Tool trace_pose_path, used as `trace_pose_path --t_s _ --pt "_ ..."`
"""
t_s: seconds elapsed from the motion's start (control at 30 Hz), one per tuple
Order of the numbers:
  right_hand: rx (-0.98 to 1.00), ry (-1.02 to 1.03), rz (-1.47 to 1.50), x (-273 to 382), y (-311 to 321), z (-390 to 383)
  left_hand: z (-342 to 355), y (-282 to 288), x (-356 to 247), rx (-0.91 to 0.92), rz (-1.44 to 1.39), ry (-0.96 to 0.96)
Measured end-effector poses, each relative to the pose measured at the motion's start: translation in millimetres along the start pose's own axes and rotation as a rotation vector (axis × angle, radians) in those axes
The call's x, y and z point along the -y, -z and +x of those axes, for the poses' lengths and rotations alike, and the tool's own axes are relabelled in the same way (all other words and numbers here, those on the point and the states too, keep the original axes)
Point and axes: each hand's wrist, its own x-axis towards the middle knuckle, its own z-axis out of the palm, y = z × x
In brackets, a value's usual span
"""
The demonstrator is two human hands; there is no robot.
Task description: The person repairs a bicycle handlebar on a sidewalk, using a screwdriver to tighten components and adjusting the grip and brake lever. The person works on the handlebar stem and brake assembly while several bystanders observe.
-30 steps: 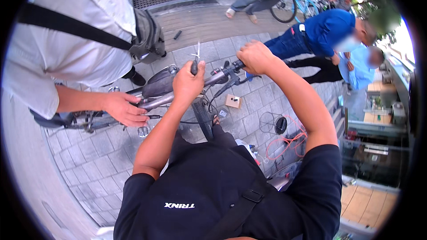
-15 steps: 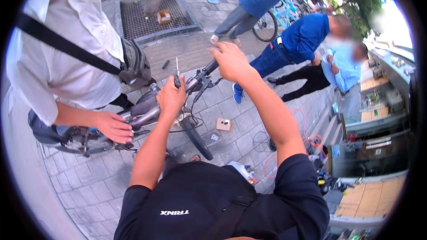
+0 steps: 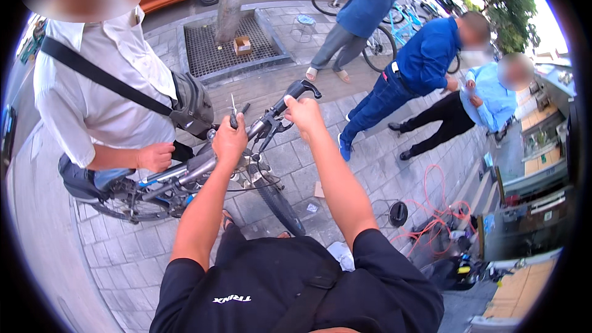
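My left hand (image 3: pixel 229 143) is closed round a slim tool (image 3: pixel 234 111) with a dark handle and a thin metal shaft pointing up. It is beside the handlebar (image 3: pixel 262 124) of a grey bicycle (image 3: pixel 194 169), whose front wheel (image 3: pixel 277 203) angles toward me. My right hand (image 3: pixel 303 117) is curled up against the near side of the black handlebar grip (image 3: pixel 296 89). Whatever its fingers hold is hidden. A hooked black bar end (image 3: pixel 311 90) sticks out past the grip.
On the left a person in a white shirt (image 3: pixel 117 74) stands by the bicycle, one hand (image 3: pixel 156 156) curled over it. Several people stand ahead right. Orange hoses (image 3: pixel 435 209) and a black round object (image 3: pixel 398 213) lie on the paving. A small box (image 3: pixel 242 45) sits on a tree grate (image 3: pixel 213 61).
My right hand has come off the top of the grip end to its near side and curled, exposing the bar end. The bystander's flat hand has lifted and curled. The view has shifted.
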Motion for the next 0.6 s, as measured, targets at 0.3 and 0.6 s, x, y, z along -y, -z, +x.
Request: trace_pose_path --t_s 0.3,0.6 --pt "-0.171 -0.236 0.169 -4.5 -23.6 88.4 7.4 -4.7 1.2 0.222 -0.258 0.043" --pt "-0.065 -0.213 0.410 -27.5 -63.4 136.9 -1.4 -9.7 39.8 0.337 -0.356 -0.157"
